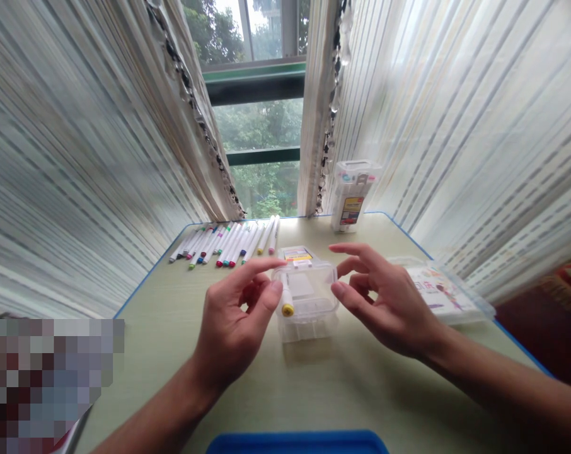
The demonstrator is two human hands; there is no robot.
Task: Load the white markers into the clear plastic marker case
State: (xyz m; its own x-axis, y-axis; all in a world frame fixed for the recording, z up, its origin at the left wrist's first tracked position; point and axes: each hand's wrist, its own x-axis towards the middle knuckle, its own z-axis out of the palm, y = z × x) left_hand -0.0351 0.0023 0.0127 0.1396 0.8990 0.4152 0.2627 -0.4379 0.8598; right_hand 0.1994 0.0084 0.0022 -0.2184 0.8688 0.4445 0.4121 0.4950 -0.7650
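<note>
In front of me on the table is a small clear plastic box (pixel 309 325), its open mouth facing up. One white marker with a yellow end (pixel 287 301) leans inside it at the left. My left hand (pixel 241 315) is at the box's left rim, thumb and index finger apart close to the marker. Whether those fingertips touch the rim or the marker, I cannot tell. Beside the right rim is my right hand (pixel 384 299), fingers apart and loosely bent, holding nothing. The thumb tip comes close to the box wall.
Several white markers (pixel 229 244) with coloured ends lie in a row at the back left. A tall clear case (pixel 354 198) stands at the back right. A flat clear lid with printed pictures (pixel 441 293) lies at the right edge. A blue object (pixel 297 442) is at the front.
</note>
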